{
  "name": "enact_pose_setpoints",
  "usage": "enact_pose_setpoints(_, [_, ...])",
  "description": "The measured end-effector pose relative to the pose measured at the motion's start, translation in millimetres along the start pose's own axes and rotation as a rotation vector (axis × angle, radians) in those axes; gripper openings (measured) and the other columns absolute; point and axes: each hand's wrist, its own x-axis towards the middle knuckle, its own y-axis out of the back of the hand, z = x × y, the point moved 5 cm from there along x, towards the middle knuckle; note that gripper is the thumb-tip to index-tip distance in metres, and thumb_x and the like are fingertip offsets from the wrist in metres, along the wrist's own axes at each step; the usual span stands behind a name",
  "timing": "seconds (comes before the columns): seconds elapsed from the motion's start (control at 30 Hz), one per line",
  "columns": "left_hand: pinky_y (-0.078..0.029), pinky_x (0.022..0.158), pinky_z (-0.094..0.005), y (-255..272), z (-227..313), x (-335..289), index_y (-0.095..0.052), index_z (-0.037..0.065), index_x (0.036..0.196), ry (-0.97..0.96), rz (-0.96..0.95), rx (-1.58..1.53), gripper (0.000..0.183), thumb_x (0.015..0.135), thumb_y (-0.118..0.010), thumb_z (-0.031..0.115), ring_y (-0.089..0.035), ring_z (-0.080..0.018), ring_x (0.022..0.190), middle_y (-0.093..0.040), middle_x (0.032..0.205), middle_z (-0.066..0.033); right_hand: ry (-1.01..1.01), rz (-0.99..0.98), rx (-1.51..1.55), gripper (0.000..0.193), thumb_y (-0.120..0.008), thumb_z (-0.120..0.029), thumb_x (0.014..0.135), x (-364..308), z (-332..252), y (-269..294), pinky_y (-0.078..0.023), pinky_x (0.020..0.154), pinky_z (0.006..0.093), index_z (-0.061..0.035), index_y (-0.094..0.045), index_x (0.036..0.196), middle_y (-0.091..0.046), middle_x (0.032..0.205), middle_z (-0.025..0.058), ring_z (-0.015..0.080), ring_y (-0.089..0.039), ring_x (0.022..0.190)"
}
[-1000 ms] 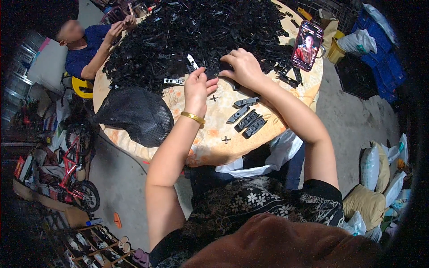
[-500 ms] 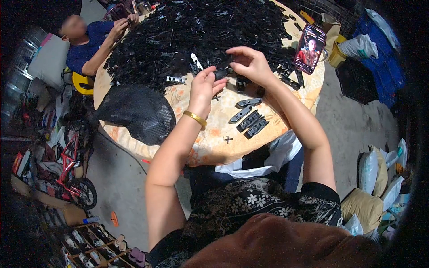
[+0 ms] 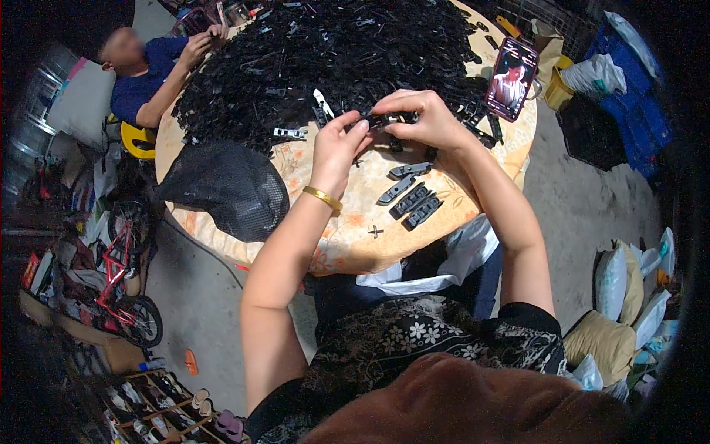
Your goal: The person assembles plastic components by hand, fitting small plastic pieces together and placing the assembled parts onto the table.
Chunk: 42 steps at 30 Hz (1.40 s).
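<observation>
My left hand [image 3: 335, 148], with a gold bangle at the wrist, pinches one end of a small black plastic part [image 3: 376, 121] above the near side of the table. Closed on the other end of it is my right hand [image 3: 429, 124], thumb and fingertips pressed together. Fingers cover much of the part, so its exact kind is hidden. Just beyond both hands spreads a big heap of black plastic pieces [image 3: 325, 55]. Several long black plastic assemblies [image 3: 413, 201] lie side by side on the cloth, nearer to me. A small black cross-shaped piece [image 3: 376, 232] rests near the table's front edge.
The round table wears a patterned yellow cloth [image 3: 344, 240]. A black mesh bag [image 3: 233, 189] slumps at its left edge. A phone [image 3: 512, 79] with a lit screen stands at the right. Across the left side, another person [image 3: 151, 74] handles something small. Filled sacks [image 3: 603, 340] stand on the right floor.
My right hand has come down and closer to my left, and its fingers now close on the black part. The phone's picture differs.
</observation>
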Motion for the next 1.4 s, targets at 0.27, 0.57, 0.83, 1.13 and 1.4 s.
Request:
enact_pose_setpoints(0.27, [-0.052,0.068,-0.0205,-4.8,8.4,-2.7,-0.046,-0.004,0.114,-0.072,-0.081,-0.003,0.034,0.082,-0.055,0.003,-0.059,-0.0114,0.077,-0.058,0.094,-0.0095,-0.136,0.050,0.250,0.028,-0.066,-0.010,0.072,-1.1,11.1,-5.2,-0.046,0.076,0.0263,-0.0013,-0.062,0.097,-0.063,0.089,0.0075,0.0129,-0.057,0.085])
enact_pose_setpoints(0.57, [-0.050,0.063,-0.0188,-8.8,13.9,-7.1,-0.049,-0.003,0.109,-0.043,-0.164,0.029,0.028,0.082,-0.054,0.002,-0.057,-0.0090,0.073,-0.058,0.089,-0.0077,-0.470,-0.135,0.350,0.023,-0.061,-0.016,0.079,-12.1,30.4,-9.6,-0.045,0.071,0.0251,-0.0016,-0.062,0.096,-0.064,0.085,0.0055,0.0105,-0.057,0.077])
enact_pose_setpoints(0.83, [-0.046,0.061,-0.0268,-8.4,-8.2,-5.9,-0.063,0.001,0.078,-0.185,-0.355,0.758,0.020,0.075,-0.061,0.020,-0.057,-0.0119,0.064,-0.062,0.070,-0.0082,0.042,-0.285,-0.562,0.031,-0.061,-0.007,0.062,-17.1,6.1,-17.5,-0.036,0.081,0.0345,-0.0066,-0.062,0.093,-0.061,0.092,0.0066,0.0236,-0.050,0.096])
enact_pose_setpoints(1.13, [-0.044,0.062,-0.0302,-17.9,34.5,-21.1,-0.054,0.001,0.094,-0.813,-0.014,0.946,0.029,0.069,-0.066,0.007,-0.054,-0.0234,0.070,-0.053,0.087,-0.0119,-0.146,-0.025,0.020,0.025,-0.066,-0.007,0.075,-6.9,20.4,-22.3,-0.044,0.062,0.0205,-0.0041,-0.056,0.098,-0.059,0.080,0.0017,0.0068,-0.054,0.072])
enact_pose_setpoints(1.4, [-0.046,0.061,-0.0274,-1.0,27.6,-9.6,-0.061,0.000,0.091,-0.643,0.026,0.930,0.019,0.076,-0.061,0.013,-0.058,-0.0189,0.066,-0.061,0.078,-0.0108,-0.356,-0.143,0.078,0.018,-0.060,-0.021,0.081,41.0,45.0,-5.0,-0.044,0.061,0.0233,-0.0036,-0.062,0.082,-0.061,0.072,0.0012,0.0099,-0.055,0.063])
